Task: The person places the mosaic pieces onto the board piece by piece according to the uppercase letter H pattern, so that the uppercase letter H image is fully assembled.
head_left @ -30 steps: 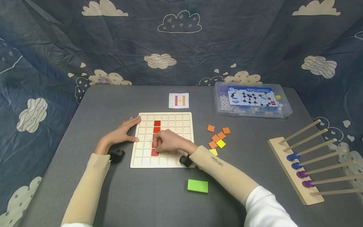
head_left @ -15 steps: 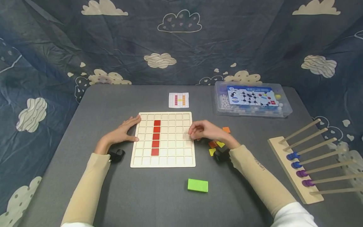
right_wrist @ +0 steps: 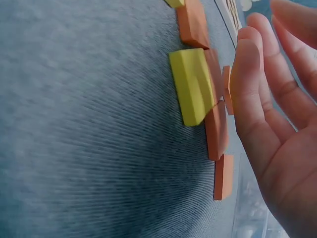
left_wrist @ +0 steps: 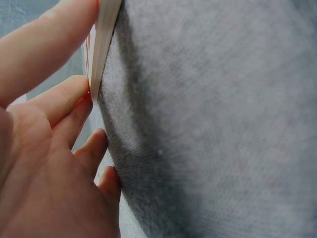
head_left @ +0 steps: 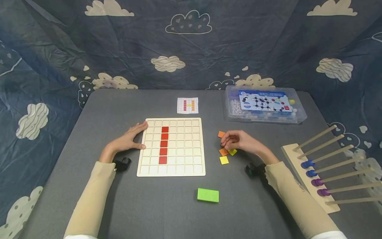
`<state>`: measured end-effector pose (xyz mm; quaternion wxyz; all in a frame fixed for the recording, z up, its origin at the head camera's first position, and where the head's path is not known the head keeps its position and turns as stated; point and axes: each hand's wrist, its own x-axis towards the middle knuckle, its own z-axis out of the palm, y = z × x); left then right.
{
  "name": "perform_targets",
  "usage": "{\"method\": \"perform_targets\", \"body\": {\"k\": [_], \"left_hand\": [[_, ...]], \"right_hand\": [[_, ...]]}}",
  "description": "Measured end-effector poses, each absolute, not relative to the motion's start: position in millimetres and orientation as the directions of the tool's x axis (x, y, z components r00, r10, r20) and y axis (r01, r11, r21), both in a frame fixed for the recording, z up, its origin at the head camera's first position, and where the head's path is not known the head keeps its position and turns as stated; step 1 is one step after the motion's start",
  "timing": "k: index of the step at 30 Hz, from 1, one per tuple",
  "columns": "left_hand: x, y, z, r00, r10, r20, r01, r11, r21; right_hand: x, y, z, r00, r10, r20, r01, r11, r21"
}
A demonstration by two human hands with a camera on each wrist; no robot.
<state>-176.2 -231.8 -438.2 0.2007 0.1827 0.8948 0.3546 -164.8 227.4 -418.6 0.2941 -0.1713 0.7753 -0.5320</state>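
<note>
Yellow tiles (head_left: 224,160) and orange tiles (head_left: 223,152) lie at the right hand (head_left: 242,142), fingers loosely bent, holding nothing; best pinch one by opposite edges, sparing neighbours. Left hand (head_left: 126,140), fingers spread, rests against the wooden grid board (head_left: 180,151). Beyond lies the pattern card (head_left: 187,105).

Green block (head_left: 208,195), plastic case (head_left: 265,104), rack (head_left: 308,181)

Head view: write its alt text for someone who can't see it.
A person's right hand is at loose orange and yellow tiles; the left hand touches a gridded board bearing five red tiles in a column. A pattern card lies beyond.
</note>
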Motion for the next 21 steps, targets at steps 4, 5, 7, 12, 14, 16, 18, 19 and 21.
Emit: {"method": "perform_targets", "body": {"k": [4,5,7,12,14,16,18,19,21], "left_hand": [[-176,-233,-441,-0.857,0.469,-0.213,0.192,0.674,0.713],[-176,-234,-441,-0.857,0.47,-0.211,0.194,0.673,0.714],[-176,-234,-441,-0.856,0.473,-0.21,0.196,0.672,0.714],[-176,-232,-438,-0.851,0.475,-0.223,0.194,0.68,0.707],[-176,-232,-438,-0.851,0.475,-0.223,0.194,0.679,0.708],[-177,-232,-438,-0.852,0.475,-0.221,0.194,0.678,0.709],[-177,-232,-439,-0.851,0.476,-0.221,0.194,0.676,0.711],[-177,-232,-439,-0.851,0.476,-0.222,0.194,0.677,0.71],[-177,-232,-439,-0.851,0.476,-0.224,0.193,0.679,0.709]], "right_hand": [[-159,226,-422,-0.716,-0.65,-0.254,-0.01,0.373,-0.928],[-158,226,-422,-0.705,-0.663,-0.253,-0.021,0.376,-0.926],[-154,224,-423,-0.693,-0.674,-0.254,-0.047,0.394,-0.918],[-143,219,-423,-0.706,-0.663,-0.249,-0.134,0.471,-0.872],[-139,217,-424,-0.714,-0.662,-0.228,-0.185,0.493,-0.85],[-137,216,-425,-0.718,-0.667,-0.199,-0.244,0.509,-0.825],[-135,214,-426,-0.721,-0.673,-0.169,-0.3,0.522,-0.799],[-135,213,-426,-0.721,-0.674,-0.157,-0.322,0.527,-0.787],[-134,211,-427,-0.719,-0.681,-0.138,-0.352,0.528,-0.773]]}}
